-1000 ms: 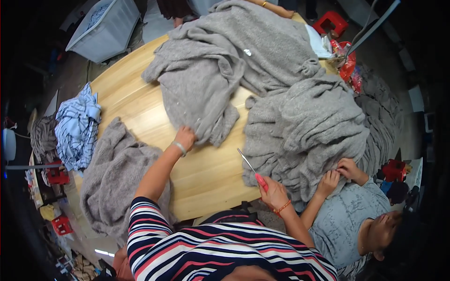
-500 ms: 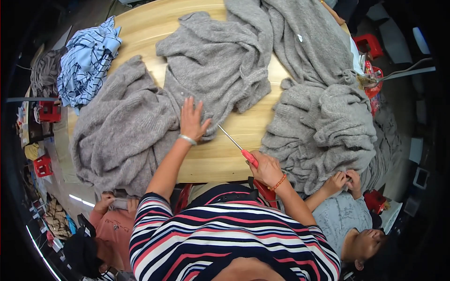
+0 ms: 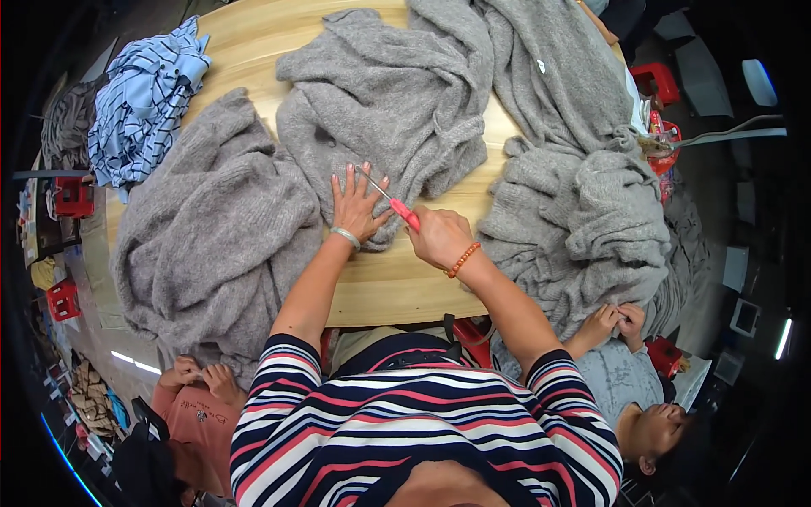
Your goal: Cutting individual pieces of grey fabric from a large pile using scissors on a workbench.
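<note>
My left hand (image 3: 356,207) lies flat with its fingers spread on a grey knitted garment (image 3: 380,93) in the middle of the table. In my right hand (image 3: 441,237) is a screwdriver-like tool (image 3: 404,213) with a red handle and a thin metal shaft. The shaft points up and left, its end close to the fingertips of my left hand, over the cloth. What the very tip touches is too small to tell.
Grey knits lie to the left (image 3: 220,211), to the right (image 3: 583,220) and at the far right. A blue striped cloth pile (image 3: 152,97) sits at the table's (image 3: 397,291) far left. Co-workers at both sides handle the grey cloth. Red stools (image 3: 655,82) stand around.
My right hand has brought the red-handled tool up and left, from above the bare wood to the cloth beside my left hand. My left hand has shifted slightly, fingers still spread.
</note>
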### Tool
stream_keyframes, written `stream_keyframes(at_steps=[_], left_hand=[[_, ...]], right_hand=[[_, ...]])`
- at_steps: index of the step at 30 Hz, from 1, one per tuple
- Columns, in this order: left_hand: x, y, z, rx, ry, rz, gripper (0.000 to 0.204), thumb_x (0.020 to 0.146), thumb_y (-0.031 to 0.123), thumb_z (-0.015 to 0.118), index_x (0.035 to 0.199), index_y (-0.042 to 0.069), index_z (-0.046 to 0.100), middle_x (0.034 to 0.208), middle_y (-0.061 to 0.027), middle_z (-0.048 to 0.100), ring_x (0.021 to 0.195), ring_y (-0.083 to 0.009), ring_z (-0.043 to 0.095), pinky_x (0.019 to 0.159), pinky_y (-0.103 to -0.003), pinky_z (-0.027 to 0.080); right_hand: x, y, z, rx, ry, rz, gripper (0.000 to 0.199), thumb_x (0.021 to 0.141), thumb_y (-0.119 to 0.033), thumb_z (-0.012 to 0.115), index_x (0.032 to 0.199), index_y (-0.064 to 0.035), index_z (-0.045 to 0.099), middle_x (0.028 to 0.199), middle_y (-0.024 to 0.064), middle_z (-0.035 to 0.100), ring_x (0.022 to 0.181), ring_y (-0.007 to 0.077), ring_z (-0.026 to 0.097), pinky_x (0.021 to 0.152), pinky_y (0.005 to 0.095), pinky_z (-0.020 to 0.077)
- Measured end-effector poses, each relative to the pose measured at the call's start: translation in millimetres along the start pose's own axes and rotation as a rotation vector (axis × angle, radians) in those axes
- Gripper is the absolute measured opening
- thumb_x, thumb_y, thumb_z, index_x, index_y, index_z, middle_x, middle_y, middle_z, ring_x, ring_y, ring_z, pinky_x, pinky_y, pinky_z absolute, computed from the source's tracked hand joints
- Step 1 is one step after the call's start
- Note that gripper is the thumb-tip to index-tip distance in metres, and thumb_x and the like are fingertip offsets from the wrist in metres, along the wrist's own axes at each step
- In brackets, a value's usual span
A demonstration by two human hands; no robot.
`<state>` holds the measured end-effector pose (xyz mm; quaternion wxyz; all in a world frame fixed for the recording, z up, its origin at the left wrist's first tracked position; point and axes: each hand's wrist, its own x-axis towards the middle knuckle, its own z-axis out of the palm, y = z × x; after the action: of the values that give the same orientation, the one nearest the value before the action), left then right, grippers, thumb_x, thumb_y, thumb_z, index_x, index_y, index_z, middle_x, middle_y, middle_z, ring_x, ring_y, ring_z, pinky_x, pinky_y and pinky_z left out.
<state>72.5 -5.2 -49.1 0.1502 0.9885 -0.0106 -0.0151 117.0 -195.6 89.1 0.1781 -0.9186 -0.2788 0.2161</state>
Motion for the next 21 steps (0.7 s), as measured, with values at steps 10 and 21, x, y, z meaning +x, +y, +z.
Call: stream_keyframes(at_steps=[10, 21], left_hand=[[-1, -6, 4, -0.006, 0.009, 0.005, 0.067, 0.082, 0.048, 0.066, 0.143, 0.029, 0.047, 0.161, -0.014, 0.018, 0.147, -0.0416, 0.011, 0.114, -0.064, 0.003], [-1, -31, 20, -0.159, -0.065, 0.027, 0.065, 0.082, 0.045, 0.066, 0.142, 0.026, 0.049, 0.16, -0.0148, 0.019, 0.146, -0.041, 0.017, 0.116, -0.059, 0.005]], right_hand=[[-72, 20, -10, 0.002, -0.344, 0.164, 0.028, 0.085, -0.031, 0.064, 0.088, -0.0029, 0.067, 0.081, 0.0233, 0.068, 0.081, 0.0412, 0.067, 0.074, 0.0488, 0.0532], [-63, 24, -7, 0.051, -0.257, 0.113, 0.026, 0.087, -0.029, 0.061, 0.096, -0.0042, 0.065, 0.082, 0.0225, 0.068, 0.079, 0.0403, 0.067, 0.072, 0.0491, 0.0528]])
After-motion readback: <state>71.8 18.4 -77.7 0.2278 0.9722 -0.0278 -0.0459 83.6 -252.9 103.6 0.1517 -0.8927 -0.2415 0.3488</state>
